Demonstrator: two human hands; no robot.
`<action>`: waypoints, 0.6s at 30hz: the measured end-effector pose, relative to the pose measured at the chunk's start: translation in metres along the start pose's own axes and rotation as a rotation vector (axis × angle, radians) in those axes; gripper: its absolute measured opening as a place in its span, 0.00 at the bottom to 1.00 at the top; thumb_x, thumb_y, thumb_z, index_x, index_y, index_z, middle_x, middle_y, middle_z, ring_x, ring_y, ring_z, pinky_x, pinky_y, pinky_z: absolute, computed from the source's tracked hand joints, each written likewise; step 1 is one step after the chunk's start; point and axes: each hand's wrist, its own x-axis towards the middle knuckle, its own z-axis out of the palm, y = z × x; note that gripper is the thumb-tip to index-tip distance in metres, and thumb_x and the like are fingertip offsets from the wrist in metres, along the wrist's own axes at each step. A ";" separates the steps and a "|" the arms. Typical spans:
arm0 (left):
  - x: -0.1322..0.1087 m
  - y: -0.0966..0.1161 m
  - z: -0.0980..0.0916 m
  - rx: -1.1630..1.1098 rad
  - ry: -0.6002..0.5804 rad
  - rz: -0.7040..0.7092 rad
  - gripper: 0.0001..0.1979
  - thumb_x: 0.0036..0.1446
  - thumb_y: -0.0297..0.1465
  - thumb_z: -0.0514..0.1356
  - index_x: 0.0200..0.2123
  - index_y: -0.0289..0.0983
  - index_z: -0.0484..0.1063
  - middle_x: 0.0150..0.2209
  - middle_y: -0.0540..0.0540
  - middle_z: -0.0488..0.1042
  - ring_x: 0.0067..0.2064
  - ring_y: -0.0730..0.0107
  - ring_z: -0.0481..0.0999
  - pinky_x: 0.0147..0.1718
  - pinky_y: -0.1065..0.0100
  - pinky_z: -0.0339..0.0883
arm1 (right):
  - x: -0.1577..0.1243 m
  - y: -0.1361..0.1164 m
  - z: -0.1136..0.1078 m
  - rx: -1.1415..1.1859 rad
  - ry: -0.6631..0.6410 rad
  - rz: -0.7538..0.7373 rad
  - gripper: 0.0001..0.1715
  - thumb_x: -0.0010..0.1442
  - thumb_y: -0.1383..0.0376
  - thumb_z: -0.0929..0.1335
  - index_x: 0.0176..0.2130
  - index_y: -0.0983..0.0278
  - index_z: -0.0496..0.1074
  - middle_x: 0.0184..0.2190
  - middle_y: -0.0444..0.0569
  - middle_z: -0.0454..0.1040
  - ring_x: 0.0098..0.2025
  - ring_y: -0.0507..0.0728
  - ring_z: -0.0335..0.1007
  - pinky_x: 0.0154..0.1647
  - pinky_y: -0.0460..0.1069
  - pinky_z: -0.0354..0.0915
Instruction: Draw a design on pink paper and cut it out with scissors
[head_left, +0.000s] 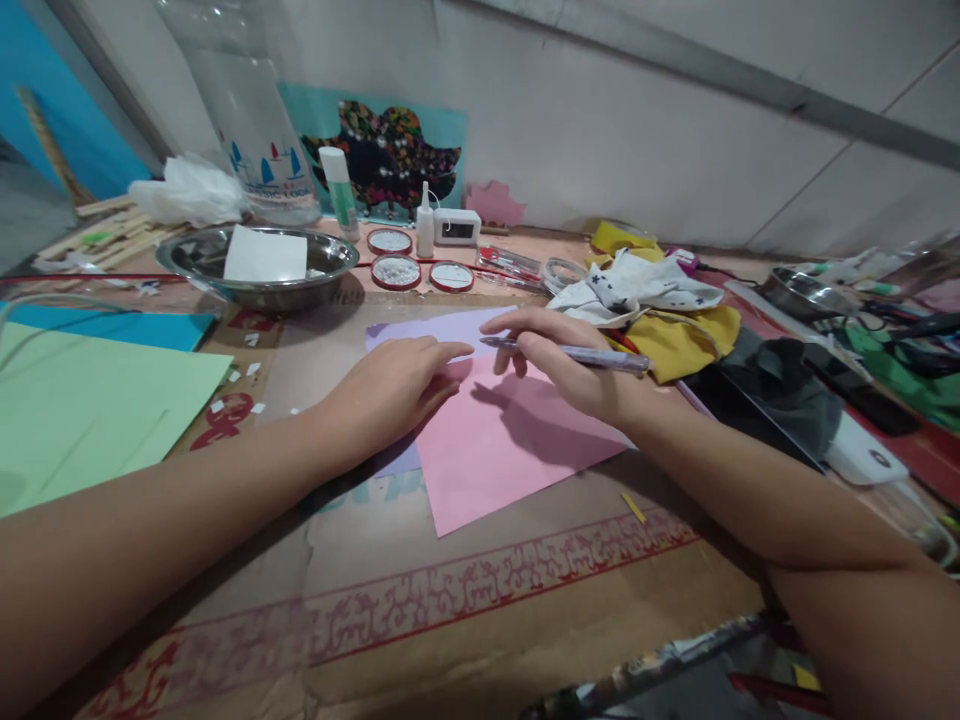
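Note:
A sheet of pink paper (480,470) lies on the cardboard-covered table, overlapping a purple sheet (450,325) beneath it. My left hand (394,385) rests palm down at the left edge of the pink sheet, its index finger stretched out and the other fingers partly hidden. Over the right part of the paper, my right hand (555,355) holds a pen (604,358) between thumb and fingers, with the tip pointing left. The pen looks raised above the sheet, and the hand casts a shadow on the pink surface.
Green paper (97,400) lies at left. Behind stand a metal bowl (259,285), a glue stick (340,190), small dishes of beads (395,271) and a large water bottle (255,120). Cloths (637,285) and a dark tablet (757,400) lie at right.

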 end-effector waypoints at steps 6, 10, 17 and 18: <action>0.002 -0.003 0.003 0.031 -0.038 0.048 0.14 0.70 0.32 0.56 0.48 0.42 0.83 0.39 0.42 0.78 0.37 0.61 0.76 0.36 0.63 0.64 | 0.004 0.021 0.015 0.250 0.092 0.284 0.16 0.64 0.55 0.70 0.31 0.62 0.66 0.18 0.40 0.70 0.15 0.48 0.59 0.15 0.44 0.52; 0.003 -0.005 0.003 0.039 -0.046 0.054 0.15 0.69 0.31 0.56 0.49 0.43 0.83 0.38 0.42 0.77 0.37 0.61 0.76 0.35 0.63 0.63 | 0.008 0.023 0.021 0.206 0.085 0.262 0.18 0.59 0.60 0.73 0.29 0.60 0.61 0.16 0.36 0.66 0.16 0.48 0.59 0.17 0.43 0.53; 0.002 -0.003 0.001 0.024 -0.059 0.080 0.15 0.70 0.32 0.55 0.47 0.45 0.83 0.36 0.44 0.75 0.36 0.62 0.74 0.34 0.63 0.62 | 0.008 0.031 0.026 -0.015 0.104 0.184 0.17 0.58 0.65 0.69 0.26 0.60 0.57 0.19 0.37 0.61 0.21 0.48 0.55 0.22 0.45 0.50; 0.002 -0.003 0.002 0.030 -0.050 0.095 0.16 0.70 0.32 0.55 0.46 0.45 0.84 0.36 0.44 0.75 0.35 0.63 0.74 0.34 0.63 0.62 | 0.008 0.032 0.027 -0.022 0.106 0.187 0.16 0.58 0.65 0.69 0.26 0.60 0.57 0.19 0.38 0.61 0.21 0.49 0.55 0.22 0.45 0.50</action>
